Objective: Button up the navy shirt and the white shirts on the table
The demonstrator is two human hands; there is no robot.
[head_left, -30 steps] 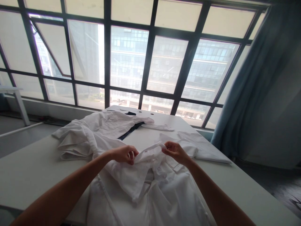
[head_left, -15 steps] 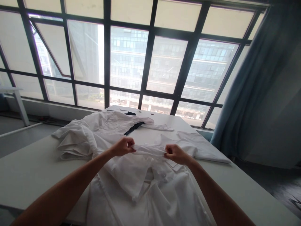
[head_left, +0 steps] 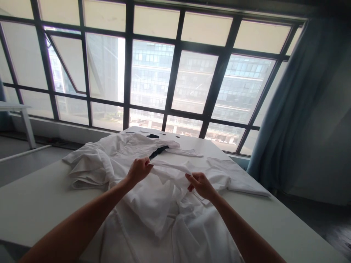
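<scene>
A white shirt (head_left: 148,208) with a pointed collar lies spread over the near part of the table. My left hand (head_left: 139,168) pinches one end of a raised fold of its fabric, above the collar. At the other end, my right hand (head_left: 200,184) grips the fold between thumb and fingers. The fabric is stretched between both hands, sloping slightly down to the right. Behind my left hand lies a heap of other white garments (head_left: 117,144), with a dark strip (head_left: 158,151) showing at its right side.
A folded white cloth (head_left: 244,179) lies to the right on the white table (head_left: 276,219). Large dark-framed windows (head_left: 153,73) stand beyond the far edge. A blue-grey curtain (head_left: 279,120) hangs at the right. Another white table (head_left: 26,120) stands at far left.
My left hand has shifted a little left and up, and my right hand slightly down with its grip changed. The fold between them is now tauter and flatter. The view has tilted slightly.
</scene>
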